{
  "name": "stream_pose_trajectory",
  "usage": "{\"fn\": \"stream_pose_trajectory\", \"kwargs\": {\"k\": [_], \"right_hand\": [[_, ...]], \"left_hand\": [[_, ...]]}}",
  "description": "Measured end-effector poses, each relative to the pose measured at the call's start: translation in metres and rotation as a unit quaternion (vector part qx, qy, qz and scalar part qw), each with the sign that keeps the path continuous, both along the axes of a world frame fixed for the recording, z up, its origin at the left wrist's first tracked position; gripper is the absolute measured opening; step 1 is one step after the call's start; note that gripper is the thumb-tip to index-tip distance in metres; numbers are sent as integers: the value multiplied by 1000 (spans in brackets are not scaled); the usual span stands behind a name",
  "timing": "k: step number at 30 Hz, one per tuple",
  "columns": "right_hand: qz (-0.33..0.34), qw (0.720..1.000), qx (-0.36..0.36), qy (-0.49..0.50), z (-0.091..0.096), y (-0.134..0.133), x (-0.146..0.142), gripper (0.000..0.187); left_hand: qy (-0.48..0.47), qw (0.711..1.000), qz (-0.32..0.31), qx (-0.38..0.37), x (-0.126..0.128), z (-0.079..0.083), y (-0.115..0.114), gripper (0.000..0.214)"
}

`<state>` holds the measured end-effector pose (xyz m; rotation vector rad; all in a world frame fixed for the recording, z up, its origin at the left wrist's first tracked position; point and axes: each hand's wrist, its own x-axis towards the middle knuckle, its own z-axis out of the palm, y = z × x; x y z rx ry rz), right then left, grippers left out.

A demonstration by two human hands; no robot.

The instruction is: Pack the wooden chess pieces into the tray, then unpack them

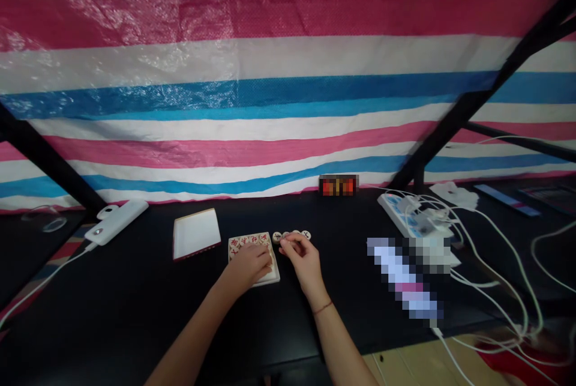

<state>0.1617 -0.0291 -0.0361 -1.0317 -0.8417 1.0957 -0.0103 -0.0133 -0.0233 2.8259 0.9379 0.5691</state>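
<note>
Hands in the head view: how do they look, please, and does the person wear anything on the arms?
The left hand and right hand are bare, without gloves, and no sleeves show on the arms. A thin red cord bracelet circles the right wrist; nothing shows on the left wrist.

Striped tarpaulin (252, 98) behind black table (112, 320)

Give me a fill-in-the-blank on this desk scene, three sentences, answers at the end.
1. The left hand lies over round xiangqi pieces marked with ____ characters.
2. The right hand is nearest a short row of pieces lying to the ____ of the white tray.
3. The striped tarpaulin behind the desk has pink, white and ____ bands.

Answers: red; right; blue.
</note>
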Motion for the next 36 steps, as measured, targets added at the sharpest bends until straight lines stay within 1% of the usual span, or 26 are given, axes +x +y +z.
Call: {"fn": "stream_pose_trajectory", "kwargs": {"k": [3,7,11,13,15,17,20,22,25,29,33,36], "right_hand": [[-1,999,29,-31,-1,0,1,31],[-6,992,70,-104,-3,-3,3,26],[-2,984,71,-166,-3,-12,3,25],[7,974,81,-210,0,-18,3,24],[14,954,106,-279,4,-23,3,20],[17,927,138,-349,10,-26,3,15],[42,887,180,-422,18,-29,0,9],[69,864,190,-462,21,-29,-2,7],[87,838,176,-510,23,-29,-4,5],[97,821,138,-546,25,-25,-2,9],[135,797,114,-577,31,-19,-2,15],[148,781,107,-597,34,-17,-6,17]], "left_hand": [[2,1000,-3,1,0,-2,0,11],[4,1000,-16,-10,-2,3,-1,17],[-32,999,-23,-20,-6,10,-5,16],[-55,998,-22,-33,-10,13,-7,14],[-73,996,-9,-40,-15,16,-8,10],[-86,996,25,-27,-20,18,-9,10],[-92,993,72,2,-26,17,-10,25],[-86,992,89,9,-28,14,-10,35],[-61,990,124,3,-29,8,-11,47],[-22,986,166,-24,-29,2,-12,60],[-2,983,177,-42,-30,-2,-11,64],[3,983,174,-56,-31,-4,-9,65]]}}
